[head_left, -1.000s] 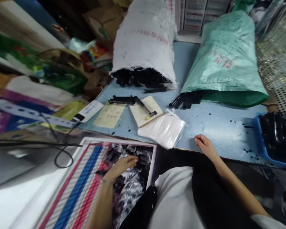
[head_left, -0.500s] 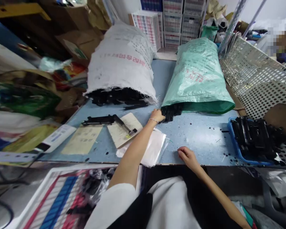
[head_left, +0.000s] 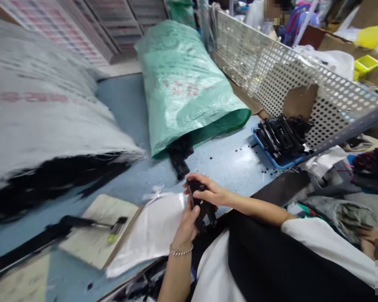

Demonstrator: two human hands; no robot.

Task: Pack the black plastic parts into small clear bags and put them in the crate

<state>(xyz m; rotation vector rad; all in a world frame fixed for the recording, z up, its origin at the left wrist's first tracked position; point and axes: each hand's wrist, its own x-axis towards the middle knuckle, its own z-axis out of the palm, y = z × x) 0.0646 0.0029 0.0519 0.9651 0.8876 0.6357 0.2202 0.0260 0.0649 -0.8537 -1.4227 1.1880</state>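
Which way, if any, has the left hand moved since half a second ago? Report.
Yes: the left hand has moved away from the mouth of the green sack, back toward the near edge of the blue table.

The black part (head_left: 204,209), irregular in outline and blurred in detail, slanted from about eleven o'clock to five, held between the left fingers (head_left: 194,213) and right fingers (head_left: 205,195) by the desk's (head_left: 222,165) near edge.

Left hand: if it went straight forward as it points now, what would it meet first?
Probably the right hand, just ahead on the black plastic part that the left hand holds; depth is unclear.
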